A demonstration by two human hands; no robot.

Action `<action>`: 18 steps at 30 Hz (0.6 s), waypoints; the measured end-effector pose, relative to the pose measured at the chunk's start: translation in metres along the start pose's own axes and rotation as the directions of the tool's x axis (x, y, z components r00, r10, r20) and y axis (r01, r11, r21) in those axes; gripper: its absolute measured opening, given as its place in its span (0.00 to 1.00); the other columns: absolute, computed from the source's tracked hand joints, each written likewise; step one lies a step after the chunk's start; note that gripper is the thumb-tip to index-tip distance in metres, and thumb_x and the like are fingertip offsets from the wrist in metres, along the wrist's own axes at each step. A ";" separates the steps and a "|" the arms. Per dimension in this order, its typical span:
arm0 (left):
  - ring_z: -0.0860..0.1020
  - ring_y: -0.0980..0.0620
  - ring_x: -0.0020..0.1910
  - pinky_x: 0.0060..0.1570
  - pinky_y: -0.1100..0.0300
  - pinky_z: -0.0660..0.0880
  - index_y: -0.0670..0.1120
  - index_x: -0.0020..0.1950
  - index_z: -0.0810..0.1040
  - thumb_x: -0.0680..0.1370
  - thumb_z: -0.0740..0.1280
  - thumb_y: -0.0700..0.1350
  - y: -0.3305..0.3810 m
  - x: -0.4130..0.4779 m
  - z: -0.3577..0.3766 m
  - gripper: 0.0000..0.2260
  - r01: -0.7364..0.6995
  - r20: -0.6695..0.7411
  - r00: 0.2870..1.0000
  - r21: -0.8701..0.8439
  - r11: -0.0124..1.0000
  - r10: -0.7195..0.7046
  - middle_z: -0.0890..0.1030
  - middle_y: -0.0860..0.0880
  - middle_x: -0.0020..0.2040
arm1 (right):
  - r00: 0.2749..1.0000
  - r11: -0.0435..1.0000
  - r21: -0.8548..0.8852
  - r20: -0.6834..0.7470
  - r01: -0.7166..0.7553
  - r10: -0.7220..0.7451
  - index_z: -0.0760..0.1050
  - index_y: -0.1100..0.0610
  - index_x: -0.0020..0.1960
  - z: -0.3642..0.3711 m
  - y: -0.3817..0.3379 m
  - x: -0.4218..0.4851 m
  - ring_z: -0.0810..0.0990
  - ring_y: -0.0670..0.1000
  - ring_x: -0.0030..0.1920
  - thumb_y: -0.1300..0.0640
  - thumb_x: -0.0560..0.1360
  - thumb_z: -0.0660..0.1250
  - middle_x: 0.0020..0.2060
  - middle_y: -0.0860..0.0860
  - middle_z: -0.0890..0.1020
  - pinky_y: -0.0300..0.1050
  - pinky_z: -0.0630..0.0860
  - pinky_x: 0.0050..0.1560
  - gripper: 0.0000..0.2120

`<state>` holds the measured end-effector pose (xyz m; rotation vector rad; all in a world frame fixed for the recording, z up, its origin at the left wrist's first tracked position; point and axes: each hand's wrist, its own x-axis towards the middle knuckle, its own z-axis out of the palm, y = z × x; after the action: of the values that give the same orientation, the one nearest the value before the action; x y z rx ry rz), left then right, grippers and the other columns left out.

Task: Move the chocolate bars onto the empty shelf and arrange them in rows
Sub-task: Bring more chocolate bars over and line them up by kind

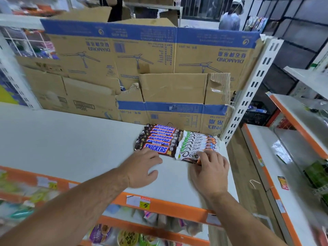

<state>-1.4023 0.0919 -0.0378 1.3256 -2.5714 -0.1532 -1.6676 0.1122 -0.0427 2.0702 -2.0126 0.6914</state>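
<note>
Right hand is pinching the front Dove bar by its right end, likely squaring it against the Dove row. Left hand is resting flat, holding nothing, at the Snickers row front edge, probably steadying it. Both rows are sitting side by side at the shelf right end.

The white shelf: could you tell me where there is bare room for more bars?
Bare: the stretch left of the Snickers row, between the boxes and the orange edge. Crowded: the right end, where the Dove row lies beside it, the left hand rests in front and the right hand grips the front Dove bar.
</note>
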 end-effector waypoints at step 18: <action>0.66 0.48 0.66 0.63 0.52 0.66 0.52 0.70 0.65 0.74 0.64 0.58 -0.097 -0.123 -0.090 0.27 0.457 -0.009 0.889 0.029 0.889 -0.457 0.69 0.49 0.65 | 0.918 0.975 0.136 0.336 0.175 -0.211 0.71 0.50 0.65 -0.025 -0.225 -0.012 0.71 0.55 0.60 0.39 0.65 0.66 0.58 0.50 0.75 0.51 0.73 0.57 0.31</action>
<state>-1.2340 0.1371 0.0093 1.9227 -2.2176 -0.1946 -1.4525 0.1498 0.0172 2.5661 -1.9292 0.4231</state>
